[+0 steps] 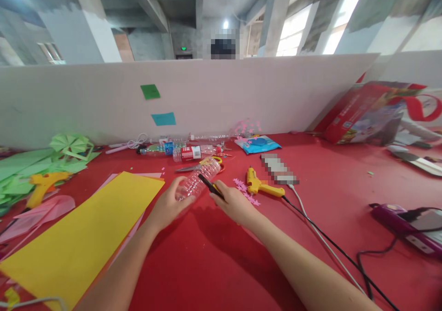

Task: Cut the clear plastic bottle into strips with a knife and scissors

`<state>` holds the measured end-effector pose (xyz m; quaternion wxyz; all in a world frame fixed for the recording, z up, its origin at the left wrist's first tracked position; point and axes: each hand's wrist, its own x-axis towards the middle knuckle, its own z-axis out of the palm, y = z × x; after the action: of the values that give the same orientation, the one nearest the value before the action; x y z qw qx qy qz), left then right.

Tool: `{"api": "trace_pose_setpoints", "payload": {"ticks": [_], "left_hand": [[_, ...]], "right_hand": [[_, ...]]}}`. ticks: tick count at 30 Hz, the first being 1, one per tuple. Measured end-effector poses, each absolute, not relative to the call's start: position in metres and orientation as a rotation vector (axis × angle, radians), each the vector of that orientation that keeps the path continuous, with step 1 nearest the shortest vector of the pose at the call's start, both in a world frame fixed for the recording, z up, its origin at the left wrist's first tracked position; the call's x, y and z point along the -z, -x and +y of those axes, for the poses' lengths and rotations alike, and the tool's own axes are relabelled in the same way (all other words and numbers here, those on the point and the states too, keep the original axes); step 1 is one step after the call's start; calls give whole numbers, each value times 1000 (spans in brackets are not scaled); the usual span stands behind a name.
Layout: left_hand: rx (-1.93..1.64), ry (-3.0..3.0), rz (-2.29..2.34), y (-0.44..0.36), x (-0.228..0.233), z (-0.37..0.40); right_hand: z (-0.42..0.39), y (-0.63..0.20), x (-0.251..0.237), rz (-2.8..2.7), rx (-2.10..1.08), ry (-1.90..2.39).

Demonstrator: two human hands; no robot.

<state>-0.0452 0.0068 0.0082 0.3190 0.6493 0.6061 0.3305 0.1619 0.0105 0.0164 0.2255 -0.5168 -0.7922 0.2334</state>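
Observation:
My left hand (171,201) is wrapped round a clear ribbed plastic bottle (198,181), tilted up to the right above the red table. In my right hand (235,202) is a black and yellow utility knife (212,187), its front end up against or just in front of the bottle's side; I cannot tell whether it touches. Scissors (189,168) with yellow handles lie just behind the bottle. Right of my right hand are pink paper stars (246,190) and a yellow glue gun (262,187).
Behind lie a red-labelled bottle (191,153), a blue-labelled bottle (168,148) and a blue packet (258,144). Yellow paper (93,237) and green paper pieces (69,147) cover the left. A purple power strip (407,228) with cords is at right. A white partition (207,95) closes off the back.

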Motion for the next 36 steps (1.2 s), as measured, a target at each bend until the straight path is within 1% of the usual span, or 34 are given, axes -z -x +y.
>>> {"api": "trace_pose_setpoints", "payload": {"ticks": [6, 10, 12, 16, 22, 26, 29, 33, 36], "left_hand": [[-921, -1671, 1574, 43, -7, 7], [-1177, -1500, 1511, 46, -9, 10], [-1344, -1381, 1540, 49, -11, 11], [-1554, -1258, 1528, 52, -10, 15], [-1836, -1277, 1393, 53, 0, 24], [-1848, -1298, 1344, 51, -2, 23], [-1864, -1243, 1285, 48, -5, 20], [-1873, -1181, 1242, 45, -7, 19], [-1854, -1185, 1259, 44, -7, 19]], "right_hand": [[8, -161, -13, -2065, -850, 1269], [10, -160, -13, -1961, -1071, 1334], [15, -159, -14, -1924, -1086, 1438], [35, -149, -18, -2034, -907, 1536], [84, -101, -15, -2264, -469, 1459], [121, -72, -17, -2411, -207, 1369], [145, -63, -21, -2514, -72, 1334], [162, -73, -25, -2631, 95, 1316], [164, -93, -24, -2666, 189, 1424]]}}
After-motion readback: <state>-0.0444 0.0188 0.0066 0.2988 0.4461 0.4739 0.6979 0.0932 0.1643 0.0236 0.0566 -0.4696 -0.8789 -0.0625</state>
